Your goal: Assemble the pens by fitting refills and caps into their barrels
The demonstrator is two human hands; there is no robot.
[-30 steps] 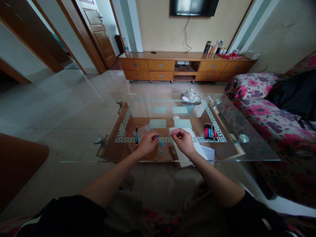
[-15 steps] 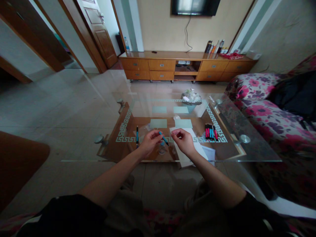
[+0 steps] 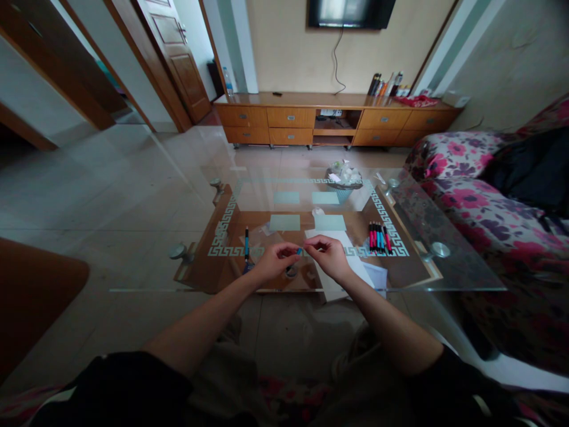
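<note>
My left hand [image 3: 278,261] pinches a blue and black pen [image 3: 299,251], most of which is hidden by the fingers. Right beside it, my right hand [image 3: 328,255] has thumb and fingertips closed together at the pen's end; whatever small thing they may hold is too tiny to make out. Both hands are above the near part of the glass table [image 3: 146,267]. Left of them lies a single blue and black pen [image 3: 246,243]. To the right, several red and blue pens [image 3: 379,238] with black parts lie side by side.
Beneath my right hand are a white sheet or box [image 3: 331,284] and a paler paper [image 3: 377,276]. A filled waste basket [image 3: 343,193] shows beyond the frosted rectangles. A flowered sofa [image 3: 471,201] stands right; a wooden cabinet [image 3: 291,115] lines the far wall.
My hands have come together, the right fingertips now meeting the pen's end. The left hand has turned the pen, so less of it shows.
</note>
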